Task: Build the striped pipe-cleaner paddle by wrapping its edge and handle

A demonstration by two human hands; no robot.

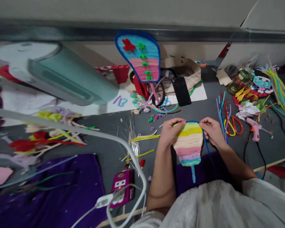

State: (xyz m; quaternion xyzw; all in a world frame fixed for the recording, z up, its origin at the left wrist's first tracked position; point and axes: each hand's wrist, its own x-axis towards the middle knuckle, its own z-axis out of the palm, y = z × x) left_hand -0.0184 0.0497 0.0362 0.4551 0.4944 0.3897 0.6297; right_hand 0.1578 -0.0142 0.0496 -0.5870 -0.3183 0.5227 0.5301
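Note:
A small striped fan (187,141) of wound pipe cleaners, yellow, cream, pink, lilac and turquoise, hangs between my hands with its short light-blue handle (193,174) pointing toward me. A blue pipe cleaner (206,145) runs along its top edge and trails down past its right side. My left hand (171,131) is closed on the fan's upper left corner, its thumb and fingers pinching the edge. At the upper right corner my right hand (213,130) pinches the blue pipe cleaner against the rim. The fingertips partly cover both corners.
A larger blue-rimmed fan (142,63) stands behind, near a black phone (181,91). To the right lie scissors (237,126), a pink glue gun (254,129) and a glass jar (239,80). At left are a purple power strip (122,186) and a grey curved tube (85,129) crossing the foreground.

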